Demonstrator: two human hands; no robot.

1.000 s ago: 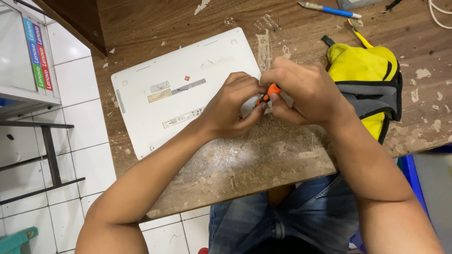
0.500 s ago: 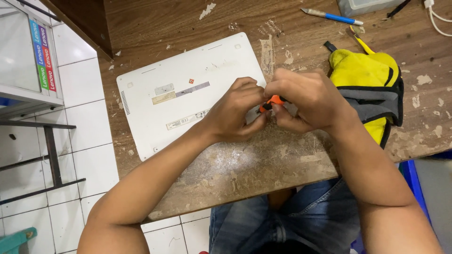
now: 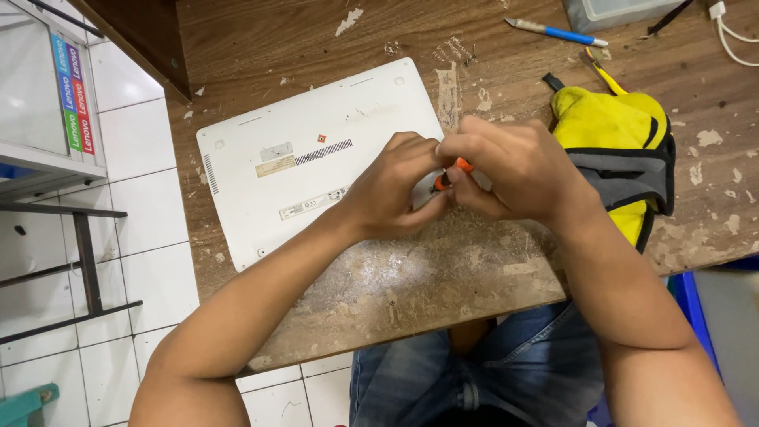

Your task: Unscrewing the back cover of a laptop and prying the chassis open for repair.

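Observation:
A white laptop [image 3: 300, 158] lies upside down on a worn wooden table [image 3: 443, 277], its underside with stickers facing up. My left hand [image 3: 391, 190] and my right hand [image 3: 510, 170] meet over the laptop's near right corner. Both are closed around a small orange-handled tool [image 3: 452, 172], of which only a bit of orange shows between the fingers. Its tip is hidden by my fingers.
A yellow, grey and black pouch [image 3: 624, 146] lies just right of my right hand. A blue pen [image 3: 557, 33] and a grey box [image 3: 613, 12] sit at the table's far edge, with a white cable [image 3: 731, 32] at the far right. A metal rack [image 3: 47, 150] stands on the tiled floor at left.
Both hands stay clasped on the orange tool at the laptop's corner, with only small finger shifts. The view has drifted slightly.

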